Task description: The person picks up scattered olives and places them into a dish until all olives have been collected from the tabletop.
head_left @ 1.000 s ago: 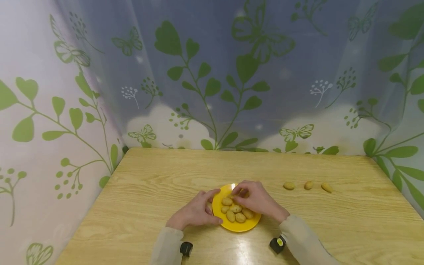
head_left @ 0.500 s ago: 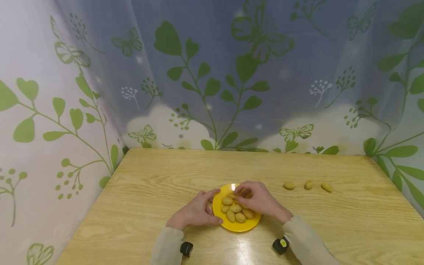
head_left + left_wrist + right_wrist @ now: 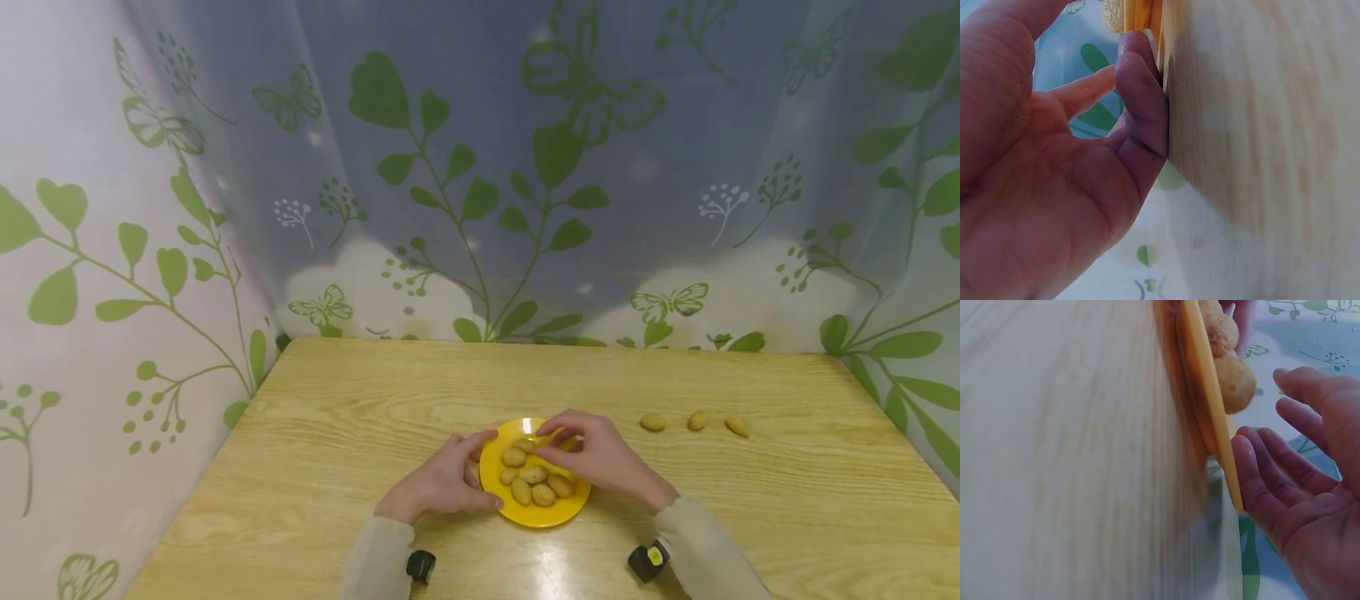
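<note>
A yellow plate (image 3: 538, 520) sits on the wooden table, holding several small potatoes (image 3: 535, 475). My left hand (image 3: 442, 479) holds the plate's left side, thumb at the near rim and forefinger at the far rim; the left wrist view shows its curled fingers (image 3: 1141, 87) against the plate edge. Over the plate's right side is my right hand (image 3: 600, 454), fingers spread apart with nothing between them. One potato (image 3: 525, 446) lies just left of its fingertips. In the right wrist view, lower fingers touch or nearly touch the plate rim (image 3: 1225, 450), beside a potato (image 3: 1235, 381).
Three potatoes lie in a row on the table to the right: a left one (image 3: 652, 422), a middle one (image 3: 697, 420) and a right one (image 3: 738, 426). A leaf-and-butterfly patterned curtain (image 3: 450, 167) borders the table (image 3: 360, 400) at the back and sides.
My right hand has let go of a potato at the far part of the plate and drawn slightly back to the right. My left hand and the plate stay in place.
</note>
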`<move>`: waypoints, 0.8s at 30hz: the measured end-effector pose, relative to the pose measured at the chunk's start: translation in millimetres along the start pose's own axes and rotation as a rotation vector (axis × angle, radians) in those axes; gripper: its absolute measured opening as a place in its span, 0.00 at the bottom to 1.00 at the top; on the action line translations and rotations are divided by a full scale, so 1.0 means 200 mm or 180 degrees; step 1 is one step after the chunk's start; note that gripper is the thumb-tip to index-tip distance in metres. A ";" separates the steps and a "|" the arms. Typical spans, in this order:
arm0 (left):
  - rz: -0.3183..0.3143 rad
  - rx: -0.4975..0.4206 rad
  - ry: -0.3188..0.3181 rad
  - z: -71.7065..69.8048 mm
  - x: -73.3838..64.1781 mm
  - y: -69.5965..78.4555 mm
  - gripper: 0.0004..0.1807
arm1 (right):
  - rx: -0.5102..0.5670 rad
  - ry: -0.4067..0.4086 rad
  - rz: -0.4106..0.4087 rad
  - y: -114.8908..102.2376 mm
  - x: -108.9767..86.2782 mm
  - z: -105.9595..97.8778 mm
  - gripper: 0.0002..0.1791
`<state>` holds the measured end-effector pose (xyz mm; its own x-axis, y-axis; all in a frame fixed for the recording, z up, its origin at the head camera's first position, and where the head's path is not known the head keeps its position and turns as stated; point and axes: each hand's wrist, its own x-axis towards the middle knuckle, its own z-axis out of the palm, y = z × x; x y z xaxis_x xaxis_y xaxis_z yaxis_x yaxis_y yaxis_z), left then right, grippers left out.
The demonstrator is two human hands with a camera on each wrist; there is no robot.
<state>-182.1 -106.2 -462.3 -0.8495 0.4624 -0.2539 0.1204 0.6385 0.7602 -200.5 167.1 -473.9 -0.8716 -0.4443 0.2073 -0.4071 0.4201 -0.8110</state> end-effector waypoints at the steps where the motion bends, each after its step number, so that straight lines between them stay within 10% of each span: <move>1: 0.0000 -0.0011 -0.0005 0.00 0.00 0.00 0.52 | 0.0005 0.0008 0.0012 0.00 -0.01 -0.01 0.12; 24: 0.0043 -0.0031 0.0004 0.00 0.00 -0.01 0.53 | -0.0159 0.0394 0.0302 0.04 -0.18 -0.24 0.12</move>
<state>-181.7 -107.4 -464.3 -0.8485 0.4702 -0.2427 0.1269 0.6261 0.7694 -185.6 224.7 -460.6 -0.9325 -0.3013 0.1993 -0.3318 0.4957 -0.8026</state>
